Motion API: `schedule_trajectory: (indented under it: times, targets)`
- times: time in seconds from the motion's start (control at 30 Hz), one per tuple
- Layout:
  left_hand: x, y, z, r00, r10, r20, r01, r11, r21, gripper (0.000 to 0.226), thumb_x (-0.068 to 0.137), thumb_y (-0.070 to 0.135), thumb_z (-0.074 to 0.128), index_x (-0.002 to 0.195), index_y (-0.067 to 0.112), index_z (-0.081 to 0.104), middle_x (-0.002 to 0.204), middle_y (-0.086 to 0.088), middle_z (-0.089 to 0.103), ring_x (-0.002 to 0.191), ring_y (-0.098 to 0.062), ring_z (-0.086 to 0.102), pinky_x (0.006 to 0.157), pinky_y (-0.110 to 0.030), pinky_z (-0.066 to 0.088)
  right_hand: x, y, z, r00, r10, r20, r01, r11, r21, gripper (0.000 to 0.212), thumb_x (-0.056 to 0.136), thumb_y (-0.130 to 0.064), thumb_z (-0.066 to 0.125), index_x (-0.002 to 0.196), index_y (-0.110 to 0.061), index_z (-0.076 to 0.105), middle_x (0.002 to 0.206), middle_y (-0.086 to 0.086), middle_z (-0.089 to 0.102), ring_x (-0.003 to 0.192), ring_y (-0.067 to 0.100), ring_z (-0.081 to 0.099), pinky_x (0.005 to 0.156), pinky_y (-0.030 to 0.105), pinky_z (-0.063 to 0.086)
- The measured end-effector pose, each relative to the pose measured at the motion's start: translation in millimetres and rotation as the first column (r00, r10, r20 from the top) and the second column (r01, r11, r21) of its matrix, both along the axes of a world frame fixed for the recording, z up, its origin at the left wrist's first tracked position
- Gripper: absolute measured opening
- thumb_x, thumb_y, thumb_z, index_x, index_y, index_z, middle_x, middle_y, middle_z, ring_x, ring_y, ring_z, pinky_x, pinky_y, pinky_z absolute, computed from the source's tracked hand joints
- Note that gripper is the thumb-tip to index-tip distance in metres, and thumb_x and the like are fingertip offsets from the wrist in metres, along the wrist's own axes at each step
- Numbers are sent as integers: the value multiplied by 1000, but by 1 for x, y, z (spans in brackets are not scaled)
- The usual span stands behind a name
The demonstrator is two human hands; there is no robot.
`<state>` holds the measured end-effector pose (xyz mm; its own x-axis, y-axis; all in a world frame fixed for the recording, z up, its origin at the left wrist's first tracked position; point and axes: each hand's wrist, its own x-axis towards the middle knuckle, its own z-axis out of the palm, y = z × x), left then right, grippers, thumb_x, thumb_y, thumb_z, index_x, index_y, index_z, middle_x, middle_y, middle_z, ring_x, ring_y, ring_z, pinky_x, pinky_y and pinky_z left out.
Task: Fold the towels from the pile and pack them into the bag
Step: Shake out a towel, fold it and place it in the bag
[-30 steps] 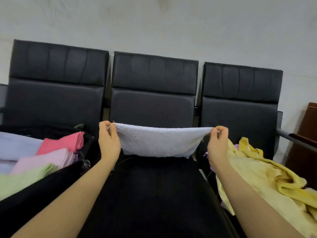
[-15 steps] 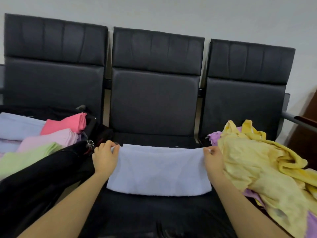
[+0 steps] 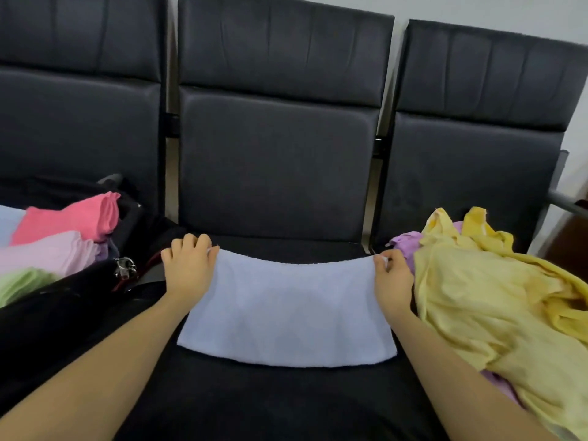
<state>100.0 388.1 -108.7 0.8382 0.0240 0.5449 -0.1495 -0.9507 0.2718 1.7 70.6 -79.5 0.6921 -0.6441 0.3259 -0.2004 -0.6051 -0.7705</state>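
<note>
Pale towel: a pale bluish-white towel (image 3: 286, 313) lies flat on the middle seat (image 3: 286, 402) of a row of 3 black chairs, already folded into a wide rectangle.
Left hand: the left hand (image 3: 187, 268) sits at the towel's far left corner, fingers curled over the edge, its grip closed on the cloth.
Right hand: the right hand (image 3: 393, 281) is at the far right corner, thumb and fingers pinching that corner.
Bag: a black bag (image 3: 47, 313) lies open on the left seat, just beside the left forearm.
In the bag: folded pink towel (image 3: 70, 218), light pink towel (image 3: 47, 253) and green towel (image 3: 22, 283), stacked side by side.
Pile: a crumpled yellow towel (image 3: 496, 307) on the right seat, with a purple towel (image 3: 405, 246) showing beneath, touching the right hand.
</note>
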Motion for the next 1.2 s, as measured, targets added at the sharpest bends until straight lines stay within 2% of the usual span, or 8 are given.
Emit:
schedule_trajectory:
  times: [0.2, 0.37, 0.47, 0.53, 0.63, 0.83, 0.97, 1.2]
  targets:
    - [25, -4, -12, 999, 25, -48, -17, 985, 169, 19, 83, 14, 71, 84, 1, 58, 83, -17, 57, 78, -37, 53, 70, -46, 40, 34, -10, -16, 998, 12, -55, -15, 999, -48, 18, 100, -21, 45, 107, -9, 56, 90, 4, 58, 89, 25, 58, 80, 32, 42]
    - [16, -24, -29, 964, -234, 126, 191, 940, 282, 35, 73, 0, 72, 105, 1, 58, 109, -19, 60, 99, -35, 53, 78, -43, 40, 36, 5, -28, 918, -40, -395, -129, 911, -393, 51, 99, -39, 46, 143, -16, 37, 147, 5, 38, 137, 26, 30, 111, 43, 20]
    - [-9, -44, -45, 924, -380, -42, 376, 886, 271, 37, 85, 24, 65, 116, 5, 65, 124, -14, 62, 116, -32, 58, 88, -40, 50, 27, 17, -40, 894, 40, -446, -322, 750, -578, 57, 102, -42, 32, 152, -17, 20, 159, 1, 19, 146, 21, 15, 117, 38, 12]
    - [-26, -47, -52, 890, -343, -302, 422, 870, 256, 70, 90, 49, 20, 144, 9, 38, 155, -8, 28, 141, -25, 29, 109, -41, 33, 18, 21, -51, 827, 109, -552, -462, 692, -555, 61, 102, -46, 24, 154, -19, 8, 162, 1, 6, 148, 19, 5, 118, 35, 5]
    - [-41, -42, -64, 817, -301, -492, 456, 859, 233, 89, 68, 61, -20, 148, 22, -19, 150, 7, -30, 143, -17, -22, 116, -39, -12, 5, 23, -59, 723, 69, -688, -543, 672, -504, 66, 100, -53, 12, 154, -20, -8, 161, 2, -9, 149, 19, -6, 119, 35, -3]
    - [-78, -35, -65, 774, -278, -568, 471, 853, 225, 95, 66, 66, -21, 151, 23, -16, 157, 5, -24, 144, -18, -22, 116, -39, -15, -29, 29, -62, 653, 4, -758, -596, 620, -510, 66, 99, -54, 5, 152, -19, -12, 160, 2, -14, 148, 19, -12, 119, 37, -7]
    - [-102, -31, -62, 751, -235, -617, 463, 854, 238, 68, 97, 57, 6, 152, 22, -13, 158, 3, -21, 145, -18, -20, 117, -39, -13, -53, 35, -66, 616, -2, -788, -639, 584, -501, 90, 79, -68, -24, 152, -18, -11, 161, 2, -12, 148, 18, -11, 118, 38, -8]
    - [-122, -22, -50, 763, -266, -588, 424, 894, 145, 58, 102, 46, 14, 154, 21, 6, 161, -4, -2, 148, -22, -2, 118, -37, -1, -77, 45, -55, 591, 88, -802, -661, 623, -418, 60, 103, -45, 19, 154, -20, 1, 162, 3, -5, 149, 20, -3, 119, 41, -3]
